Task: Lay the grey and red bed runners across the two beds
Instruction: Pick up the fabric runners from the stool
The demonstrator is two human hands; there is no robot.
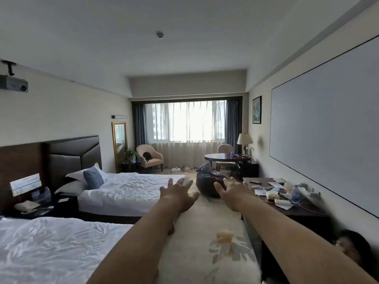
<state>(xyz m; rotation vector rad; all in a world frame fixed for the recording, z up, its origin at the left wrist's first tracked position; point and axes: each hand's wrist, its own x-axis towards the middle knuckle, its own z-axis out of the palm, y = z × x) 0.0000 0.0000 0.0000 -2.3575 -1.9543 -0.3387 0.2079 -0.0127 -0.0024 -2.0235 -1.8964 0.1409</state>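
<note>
Reaching empty, left hand (178, 196), right hand (232, 192)

The near bed (51, 249) and the far bed (133, 189) both wear white cloth sheets, matt and creased. A blue cloth cushion (93, 180) looks soft and matt. The headboard (74, 154) is dark, padded and faintly glossy, with brown wood panelling (20, 162) beside it. The carpet (205, 253) is pale pile with a flower pattern. The round table (225, 156) is dark polished wood, glossy. The mirror (120, 144) has a shiny gold frame. Sheer cloth curtains (184, 128) hang at the window.
</note>
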